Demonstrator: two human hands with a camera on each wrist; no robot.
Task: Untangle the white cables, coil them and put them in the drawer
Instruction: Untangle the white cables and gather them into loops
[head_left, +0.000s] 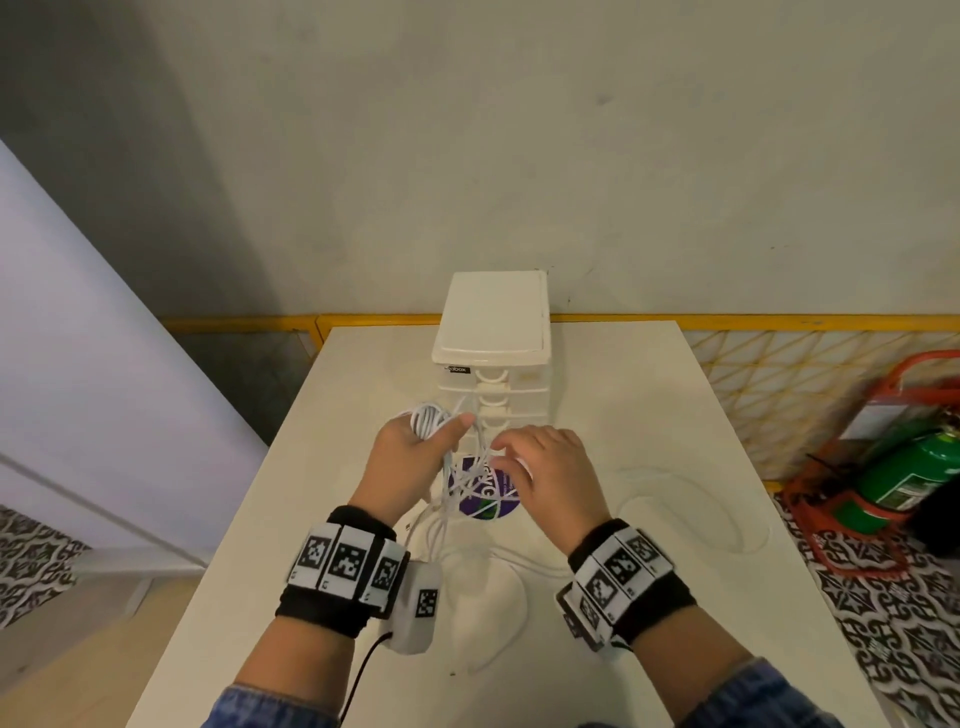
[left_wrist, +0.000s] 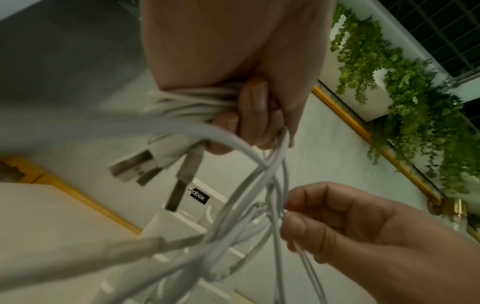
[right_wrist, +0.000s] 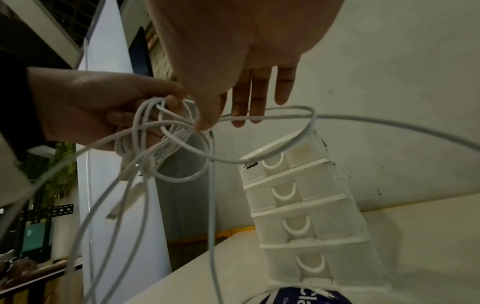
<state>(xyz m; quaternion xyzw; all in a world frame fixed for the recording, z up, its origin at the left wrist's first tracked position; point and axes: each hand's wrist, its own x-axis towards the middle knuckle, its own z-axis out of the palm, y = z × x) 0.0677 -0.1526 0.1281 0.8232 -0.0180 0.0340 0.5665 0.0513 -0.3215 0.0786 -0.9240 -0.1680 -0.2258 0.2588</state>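
Several white cables (head_left: 470, 488) hang tangled between my hands above the white table (head_left: 649, 415). My left hand (head_left: 441, 434) grips a coiled bundle (head_left: 428, 420), fingers curled round it (left_wrist: 249, 115); two USB plugs (left_wrist: 135, 166) dangle below the fist. My right hand (head_left: 506, 449) pinches thin strands (left_wrist: 275, 207) between thumb and forefinger, with the other fingers (right_wrist: 259, 96) straight. One long loop (right_wrist: 298, 131) trails off to the right. The white drawer unit (head_left: 491, 353) stands just behind the hands with all its drawers (right_wrist: 298, 205) shut.
A round purple sticker (head_left: 483, 496) lies on the table under the tangle. Loose cable loops (head_left: 685, 499) spread over the table's right side. A green extinguisher (head_left: 904, 478) in a red stand is on the floor at right. A wall rises behind the table.
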